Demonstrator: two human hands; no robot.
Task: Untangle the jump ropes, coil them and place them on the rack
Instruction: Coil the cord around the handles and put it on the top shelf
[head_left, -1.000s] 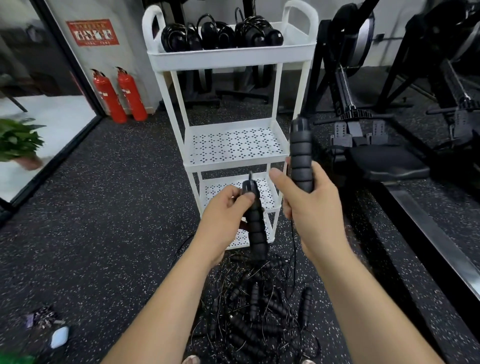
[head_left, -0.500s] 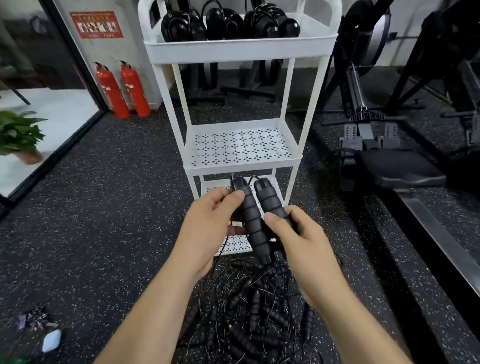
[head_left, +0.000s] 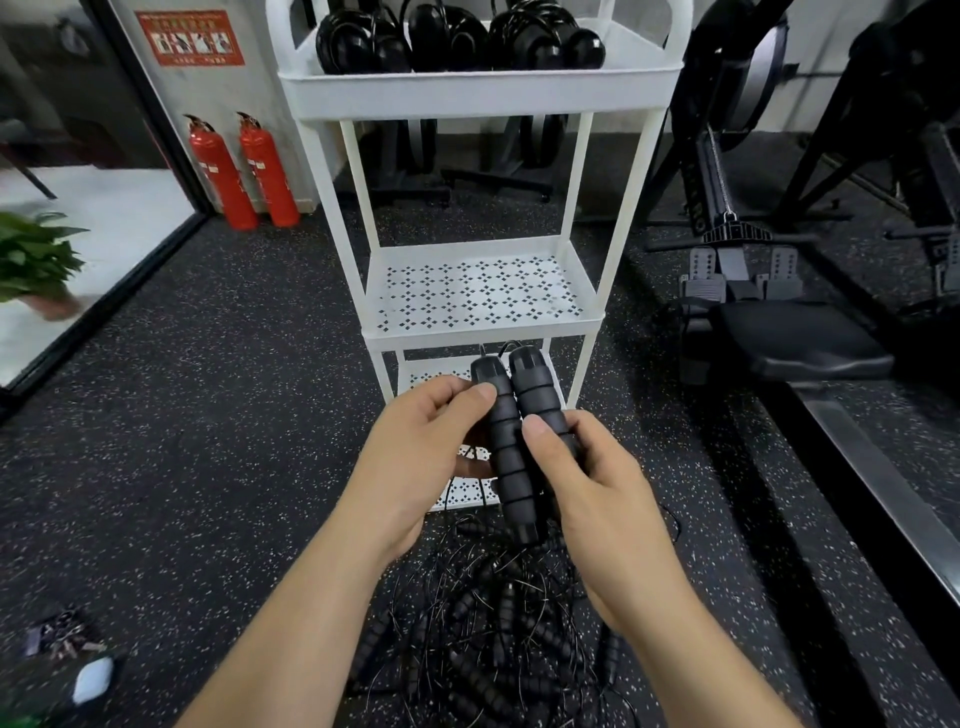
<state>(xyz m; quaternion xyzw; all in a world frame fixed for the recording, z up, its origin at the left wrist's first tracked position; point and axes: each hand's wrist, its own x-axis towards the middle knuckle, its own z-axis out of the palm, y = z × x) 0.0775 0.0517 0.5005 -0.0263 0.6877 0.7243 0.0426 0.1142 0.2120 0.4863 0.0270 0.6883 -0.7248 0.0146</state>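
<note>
Two black ribbed jump rope handles are held side by side, upright, in front of the white rack (head_left: 483, 332). My left hand (head_left: 421, 457) grips the left handle (head_left: 506, 452). My right hand (head_left: 592, 483) grips the right handle (head_left: 537, 395). Their thin black cord hangs down toward a tangled pile of jump ropes (head_left: 498, 623) on the floor below my hands. Several coiled black jump ropes (head_left: 457, 41) lie on the rack's top shelf. The middle shelf (head_left: 478, 291) holds nothing.
Dark speckled rubber floor all around. Two red fire extinguishers (head_left: 244, 171) stand at the back left by a glass door. A rowing machine (head_left: 769, 291) and other black gym equipment sit on the right. A green plant (head_left: 36, 265) is at the far left; small items (head_left: 78, 670) lie bottom left.
My right hand has lowered its handle and brought it against the handle in my left hand. The two handles now stand together. The view has moved closer to the rack.
</note>
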